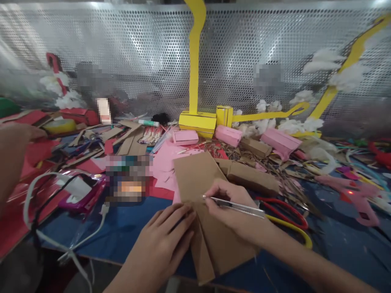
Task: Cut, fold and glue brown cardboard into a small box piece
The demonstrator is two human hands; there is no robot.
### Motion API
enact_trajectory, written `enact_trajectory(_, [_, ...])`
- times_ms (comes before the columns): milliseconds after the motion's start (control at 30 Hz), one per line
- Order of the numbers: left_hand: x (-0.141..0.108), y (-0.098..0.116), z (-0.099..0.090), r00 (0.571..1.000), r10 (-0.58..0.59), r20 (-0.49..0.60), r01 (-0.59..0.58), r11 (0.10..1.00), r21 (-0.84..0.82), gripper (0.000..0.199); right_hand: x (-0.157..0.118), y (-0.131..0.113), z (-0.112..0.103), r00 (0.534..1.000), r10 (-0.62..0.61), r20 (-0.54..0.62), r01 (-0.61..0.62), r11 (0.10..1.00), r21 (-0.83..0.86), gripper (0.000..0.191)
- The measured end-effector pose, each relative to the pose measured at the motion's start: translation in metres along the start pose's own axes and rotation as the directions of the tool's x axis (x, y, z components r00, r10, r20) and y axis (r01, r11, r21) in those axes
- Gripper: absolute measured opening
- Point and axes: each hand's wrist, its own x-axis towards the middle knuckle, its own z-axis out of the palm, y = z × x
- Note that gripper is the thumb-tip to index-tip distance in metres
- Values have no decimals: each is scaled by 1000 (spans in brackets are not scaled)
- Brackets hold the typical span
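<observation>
A brown cardboard sheet (216,238) lies front and centre on the blue table (131,228), its near end at the front edge. Its long axis runs obliquely, from the far left to the near right; a narrow folded strip stands along the near part of its left side. The left hand (166,236) has its fingers bent and close together, fingertips on the sheet's left side; whether they grip or merely press cannot be told. The right hand (236,219) is closed in a pinch on a slim silver tool (236,205), held over the sheet. The tool's long axis lies nearly crosswise, tip to the left and slightly away, rear end to the right. Red and yellow loop handles (301,221) lie just right of the right hand.
</observation>
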Motion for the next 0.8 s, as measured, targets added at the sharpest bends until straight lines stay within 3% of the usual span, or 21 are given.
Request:
enact_trajectory(167, [0, 0, -2, 999, -34, -20, 33, 998, -44, 33, -5, 9, 10, 999, -31, 6, 32, 996, -80, 9])
enact_trajectory(300, [0, -2, -2, 1000, -12, -23, 11, 999, -42, 33, -8, 5, 13, 991, -132, -36, 123, 975, -187, 12])
enact_trajectory(433, [3, -4, -2, 999, 0, -33, -1, 999, -35, 33, -11, 8, 19, 982, -190, 1, 182, 940, -287, 16])
enact_trajectory(633, [6, -6, -3, 999, 7, -42, -8, 1000, -24, 27, -17, 15, 25, 967, -233, 106, 253, 933, -258, 16])
enact_trajectory(800, [5, -6, -2, 999, 7, -44, -8, 1000, -20, 28, -20, 12, 27, 976, -193, 103, 215, 935, -282, 17])
